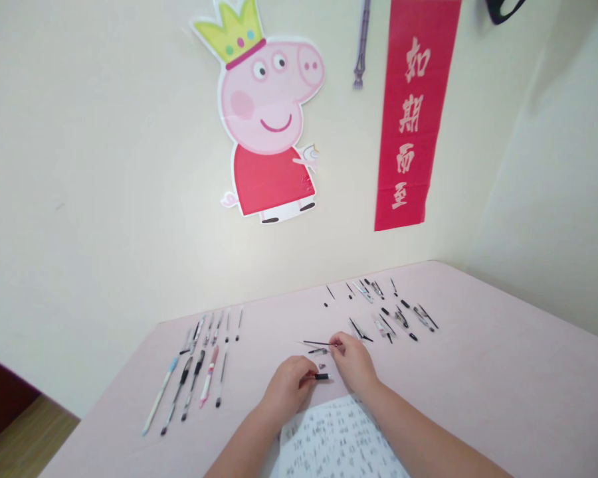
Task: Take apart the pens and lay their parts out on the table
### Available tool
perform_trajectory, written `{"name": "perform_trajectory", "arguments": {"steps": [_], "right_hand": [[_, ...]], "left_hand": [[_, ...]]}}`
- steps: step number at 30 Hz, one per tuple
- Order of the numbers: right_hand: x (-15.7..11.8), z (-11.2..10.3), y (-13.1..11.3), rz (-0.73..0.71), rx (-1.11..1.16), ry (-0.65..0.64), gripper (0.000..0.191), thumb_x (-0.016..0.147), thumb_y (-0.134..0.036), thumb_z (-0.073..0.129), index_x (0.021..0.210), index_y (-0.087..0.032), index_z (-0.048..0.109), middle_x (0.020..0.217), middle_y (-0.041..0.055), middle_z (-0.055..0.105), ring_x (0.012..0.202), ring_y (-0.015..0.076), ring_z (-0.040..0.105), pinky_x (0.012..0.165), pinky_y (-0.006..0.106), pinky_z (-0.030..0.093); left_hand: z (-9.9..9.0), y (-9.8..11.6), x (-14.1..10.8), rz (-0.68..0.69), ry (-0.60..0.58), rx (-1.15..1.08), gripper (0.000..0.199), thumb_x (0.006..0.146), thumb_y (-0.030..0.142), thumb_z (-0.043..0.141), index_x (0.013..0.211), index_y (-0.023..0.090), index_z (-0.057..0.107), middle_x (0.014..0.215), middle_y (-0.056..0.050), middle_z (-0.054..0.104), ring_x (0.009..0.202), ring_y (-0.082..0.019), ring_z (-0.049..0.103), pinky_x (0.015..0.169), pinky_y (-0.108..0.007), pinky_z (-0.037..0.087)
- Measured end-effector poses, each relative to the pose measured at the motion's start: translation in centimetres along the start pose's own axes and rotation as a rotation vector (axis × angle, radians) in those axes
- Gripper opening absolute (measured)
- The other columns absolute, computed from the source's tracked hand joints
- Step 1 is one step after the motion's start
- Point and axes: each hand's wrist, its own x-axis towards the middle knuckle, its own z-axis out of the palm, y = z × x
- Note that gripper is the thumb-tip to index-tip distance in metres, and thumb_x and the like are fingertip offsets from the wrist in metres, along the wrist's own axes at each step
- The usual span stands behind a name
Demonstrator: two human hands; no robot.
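My left hand (290, 387) is closed on a black pen part (323, 376) low over the pink table (453, 398). My right hand (353, 358) pinches the right end of a thin dark refill (316, 342), which points left. Between the hands lie a small grey tip piece (321, 366) and a short dark clear-bodied part (317, 351). A sheet of paper with handwriting (336, 441) lies under my forearms.
Several pens (178, 392) lie in two rows at the left. At the back right are several taken-apart pens, caps and refills (401, 317). The wall behind carries a pig cutout (269, 119) and a red banner (413, 133).
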Motion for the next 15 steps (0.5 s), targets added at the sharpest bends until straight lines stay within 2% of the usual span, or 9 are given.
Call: {"name": "perform_trajectory", "arguments": {"steps": [4, 9, 15], "right_hand": [[-0.2, -0.2, 0.0, -0.069, -0.134, 0.033, 0.014, 0.070, -0.012, 0.052, 0.072, -0.023, 0.060, 0.074, 0.0036, 0.063, 0.077, 0.0221, 0.056, 0.071, 0.034, 0.041], [-0.1, -0.2, -0.2, -0.117, -0.158, 0.030, 0.019, 0.069, -0.007, 0.051, 0.074, -0.023, 0.061, 0.076, 0.0052, 0.063, 0.081, 0.0234, 0.055, 0.076, 0.036, 0.041], [-0.2, 0.1, -0.8, -0.221, -0.111, -0.061, 0.021, 0.076, -0.016, 0.052, 0.092, -0.020, 0.065, 0.097, 0.0067, 0.065, 0.098, 0.0240, 0.054, 0.090, 0.039, 0.038]], "left_hand": [[0.3, 0.2, 0.1, 0.078, -0.015, 0.018, 0.022, 0.072, 0.007, 0.050, 0.082, 0.020, 0.065, 0.084, -0.003, 0.064, 0.083, -0.017, 0.055, 0.077, -0.028, 0.042], [-0.1, 0.2, 0.0, 0.113, -0.005, 0.013, 0.022, 0.074, 0.009, 0.050, 0.086, 0.021, 0.065, 0.089, -0.005, 0.062, 0.086, -0.017, 0.054, 0.079, -0.029, 0.042], [-2.0, -1.2, -0.4, -0.005, 0.017, 0.020, 0.014, 0.069, 0.017, 0.060, 0.082, 0.019, 0.063, 0.089, -0.004, 0.058, 0.087, -0.018, 0.053, 0.078, -0.029, 0.041]]}}
